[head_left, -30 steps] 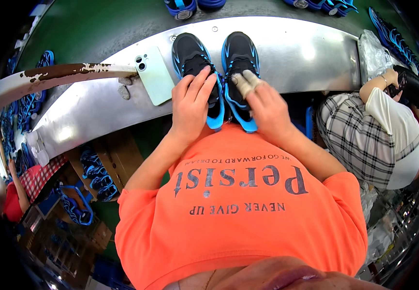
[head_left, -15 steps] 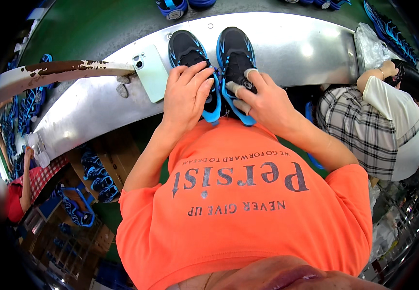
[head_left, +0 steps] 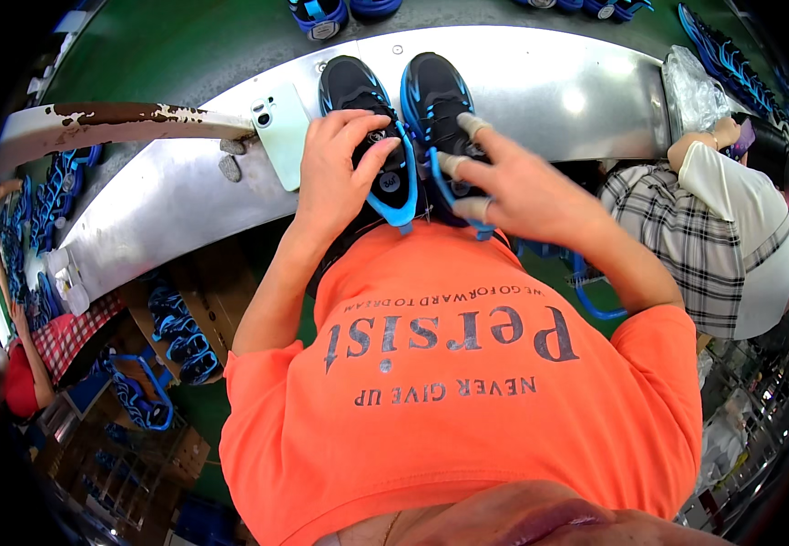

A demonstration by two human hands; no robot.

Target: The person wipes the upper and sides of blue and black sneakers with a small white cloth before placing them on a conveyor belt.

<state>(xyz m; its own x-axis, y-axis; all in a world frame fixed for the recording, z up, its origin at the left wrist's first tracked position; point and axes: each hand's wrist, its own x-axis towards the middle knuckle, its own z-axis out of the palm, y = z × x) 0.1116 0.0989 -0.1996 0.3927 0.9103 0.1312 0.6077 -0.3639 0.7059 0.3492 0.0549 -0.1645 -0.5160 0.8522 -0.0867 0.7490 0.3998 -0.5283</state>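
Observation:
Two black-and-blue sneakers stand side by side on the metal ledge, toes pointing away from me: a left sneaker (head_left: 351,84) and a right sneaker (head_left: 434,84). My left hand (head_left: 335,164) rests along the left sneaker's outer side, fingers over the lace area and thumb apart above the opening; a round pale label shows on its insole. Pale finger covers sit on several fingertips of my right hand (head_left: 526,187). Those fingers are spread at the right sneaker's opening and outer collar, slightly blurred, and they partly hide the shoe. Neither hand visibly grips anything.
A pale green phone (head_left: 280,132) lies on the metal ledge (head_left: 540,91), beside small grey lumps (head_left: 229,167) and a chipped curved bar (head_left: 139,123). More shoes (head_left: 321,20) stand on the green surface beyond. Co-workers sit at right (head_left: 686,237) and left (head_left: 39,355); clear plastic (head_left: 695,91) lies at right.
My left thumb has moved away from the fingers, uncovering the left sneaker's insole. My right hand has shifted slightly right and its fingers have spread. The right sneaker has moved slightly left.

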